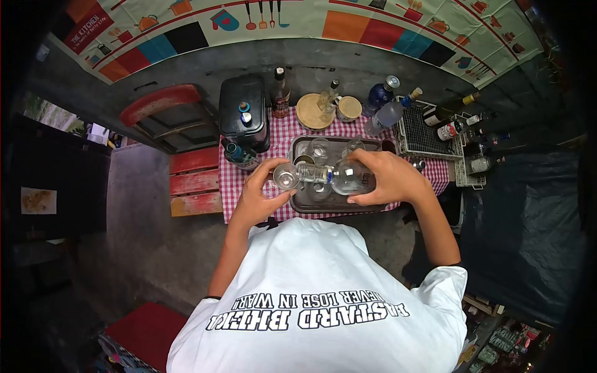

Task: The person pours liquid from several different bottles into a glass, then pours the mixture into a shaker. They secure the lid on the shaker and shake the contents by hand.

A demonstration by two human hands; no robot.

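Note:
My left hand (261, 189) is closed round a clear drinking glass (286, 178), its thumb and fingers on either side. My right hand (388, 177) grips a clear, round-bodied glass bottle (352, 177). A blue band shows at its neck, and clear glass stretches left from there towards the drinking glass. Both hands are over a dark serving tray (298, 202) on the checked tablecloth (235, 199). On the tray stand several clear glasses, among them a tumbler (319, 148) at the back; the hands and held glassware partly hide the others.
Behind the tray are a brown bottle (280, 96), a round woven mat (308, 115) and a lidded jar (349, 109). Left sit a black bin (242, 102) and a teal bottle (239, 155). Bottles crowd a wire rack (429, 149) at right. A red chair (193, 180) adjoins the table.

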